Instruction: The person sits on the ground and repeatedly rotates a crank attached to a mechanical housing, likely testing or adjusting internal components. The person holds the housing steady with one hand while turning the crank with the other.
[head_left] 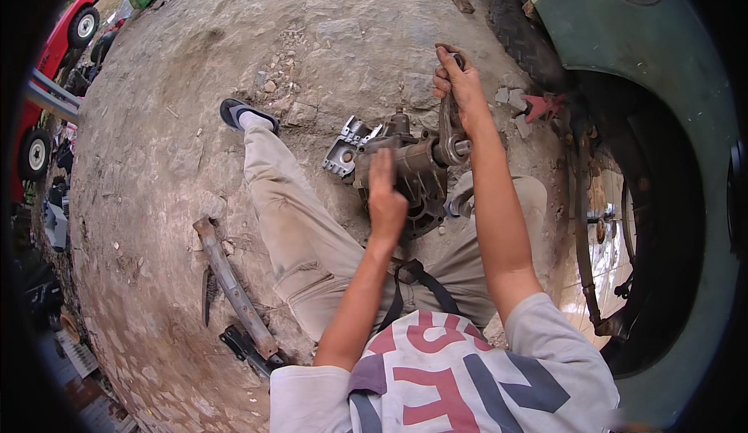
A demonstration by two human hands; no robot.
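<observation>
A greasy, dark metal gear housing (409, 169) with ribbed sides lies on the ground between my legs. From the shaft at its right end rises a dark metal lever arm (448, 125), its ring-shaped end around the shaft. My right hand (460, 82) is closed round the arm's upper end. My left hand (386, 203), slightly blurred, has its fingers stretched out over the left part of the housing; whether they press on it I cannot tell. Beside the housing's left end sits a shiny silver casting (343, 155) with open recesses.
A long worn metal bar (234, 289) lies on the rough ground to my left, next to dark metal pieces (245, 349). A green vehicle body (647, 28) with an open wheel arch stands close on my right. A red metal piece (543, 107) and stones lie near it.
</observation>
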